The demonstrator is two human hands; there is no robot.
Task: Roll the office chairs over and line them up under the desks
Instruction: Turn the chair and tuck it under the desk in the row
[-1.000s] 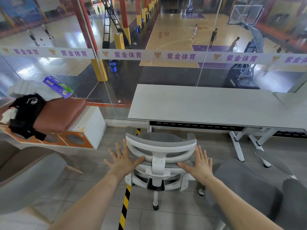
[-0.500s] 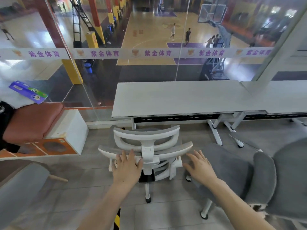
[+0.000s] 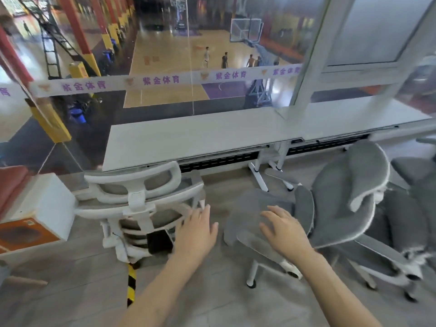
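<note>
Office chair (image 3: 139, 204) in white mesh stands at the worktop (image 3: 188, 138) edge, its back toward the camera. Left hand (image 3: 197, 232) hovers beside it, fingers spread, empty. Right hand (image 3: 284, 232), likewise splayed, reaches over the grey chair (image 3: 342, 197).

A white band (image 3: 165, 80) runs across the glass wall (image 3: 153, 109). It bears the purple characters 紫金体育, repeated along its length, each repeat preceded by an orange emblem. Three repeats read clearly; those at the far left and right edges are cut off or blurred. No other text is legible.
</note>
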